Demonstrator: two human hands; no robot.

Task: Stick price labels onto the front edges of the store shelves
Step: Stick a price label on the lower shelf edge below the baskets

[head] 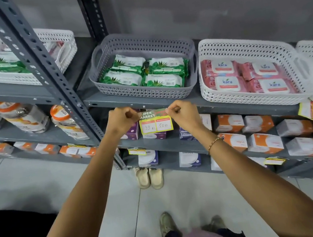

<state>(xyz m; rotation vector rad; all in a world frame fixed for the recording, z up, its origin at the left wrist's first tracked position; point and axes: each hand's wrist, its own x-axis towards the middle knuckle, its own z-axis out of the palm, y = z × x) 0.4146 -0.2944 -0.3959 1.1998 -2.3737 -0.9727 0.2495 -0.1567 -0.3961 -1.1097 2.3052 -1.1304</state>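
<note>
Hands meet at the front edge of the grey shelf (207,103), both raised from below. Left hand (122,118) curled shut, thumb and fingers pinching the left top corner of the price label (155,123). Right hand (181,112) likewise closed, pinching the label's right top corner. Label hangs against the shelf lip, just under the grey basket (147,91): green and red printed band on top, yellow-bordered lower part with two white boxes, handwritten "99" and "50". Whether the label is already stuck to the metal cannot be told.

Grey basket holds green wipe packs (144,73). Just beside it on the same shelf, white basket (250,92) with pink packs (248,76) marked "kara". A gold bracelet (214,142) sits on the right wrist. Lower shelves carry orange and white boxes (262,138), with small yellow labels (137,151) on their edges. On the tiled floor (27,181) below, a pair of beige shoes (149,176) stands beside the rack's foot.
</note>
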